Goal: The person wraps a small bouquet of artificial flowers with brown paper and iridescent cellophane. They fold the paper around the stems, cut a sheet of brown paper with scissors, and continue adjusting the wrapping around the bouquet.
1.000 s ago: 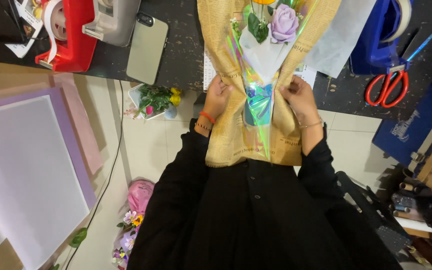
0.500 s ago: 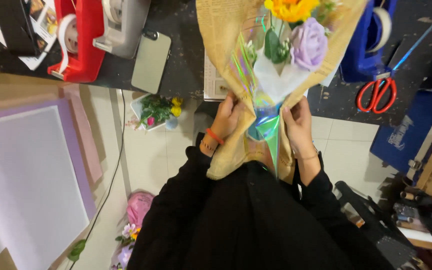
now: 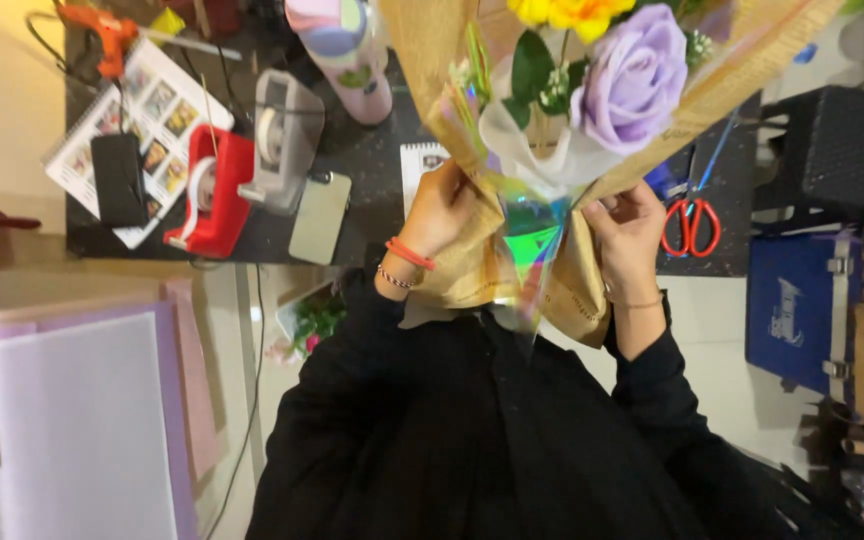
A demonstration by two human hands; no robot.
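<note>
**Head view: two hands gather a bouquet at its neck**

The head camera looks down on a bouquet held up close in front of the person, above the edge of a dark worktop. The left hand closes its fingers around the kraft-paper wrap on one side of the stems, and the right hand curls its fingers against the wrap on the other side, thumb towards the middle. Both grips sit at the narrow neck, probably because that is where the paper and the iridescent film bunch together and can be kept from opening.

The bouquet's long axis runs from the person's chest away and slightly to the right: the stem end points back at the black sleeves, the blooms point outward. A lilac rose faces the camera, with a yellow flower just beside it at the frame's top.

On the worktop sit a red tape dispenser, a grey tape dispenser, a phone lying flat (screen up, apparently) and red-handled scissors. Lilac paper sheets lie lower left.
</note>
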